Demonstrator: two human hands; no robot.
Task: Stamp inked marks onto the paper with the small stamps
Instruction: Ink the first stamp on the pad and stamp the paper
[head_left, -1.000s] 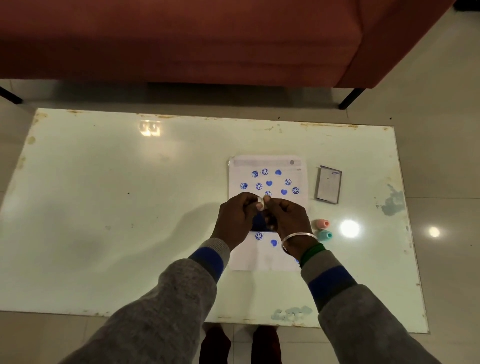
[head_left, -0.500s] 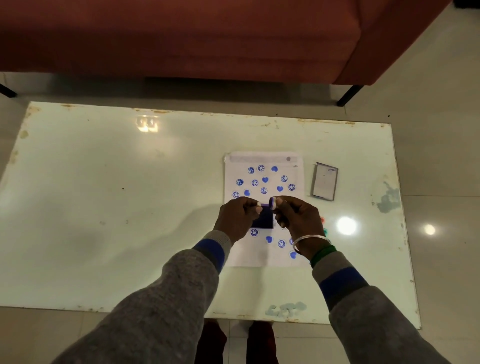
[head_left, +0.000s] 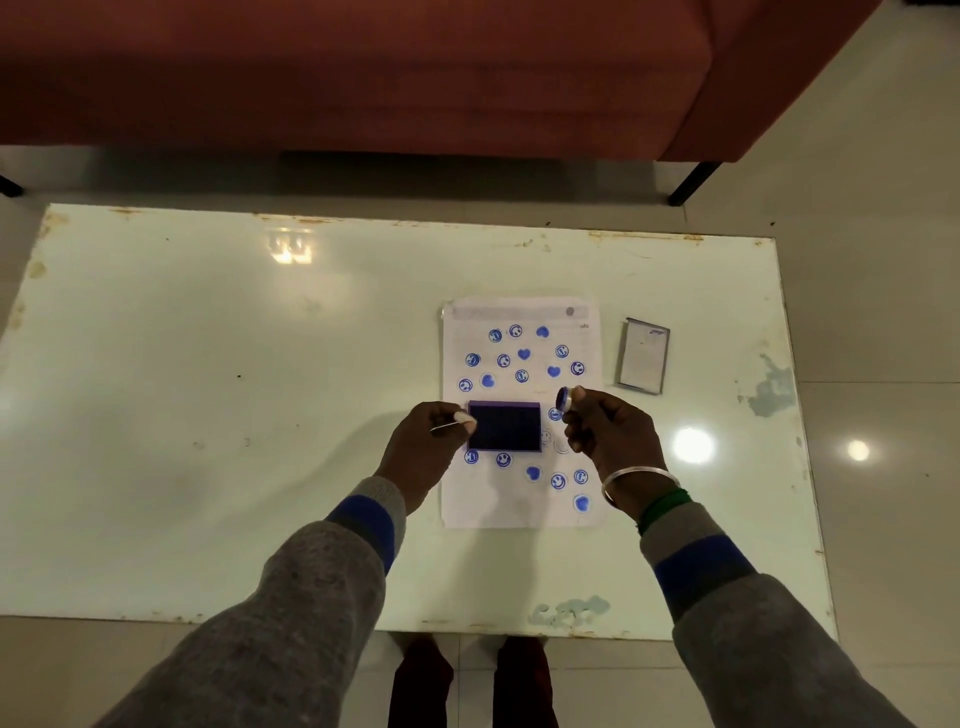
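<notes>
Head camera: the ink pad lies on the paper. Just right of it, the right hand pinches a small stamp — inked face turned leftward. At the pad's left edge, the left hand pinches a small white piece — possibly a cap.

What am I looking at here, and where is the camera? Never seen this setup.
No machine: a person works bare-handed, and the single camera sits on their head, looking down at a pale table. On it lies a paper covered in blue smiley and heart marks, a dark ink pad resting on it, a small flat case to its right. The right hand pinches a small round stamp, held above the paper. The left hand pinches a small pale piece beside the pad; what it is, I cannot tell.
</notes>
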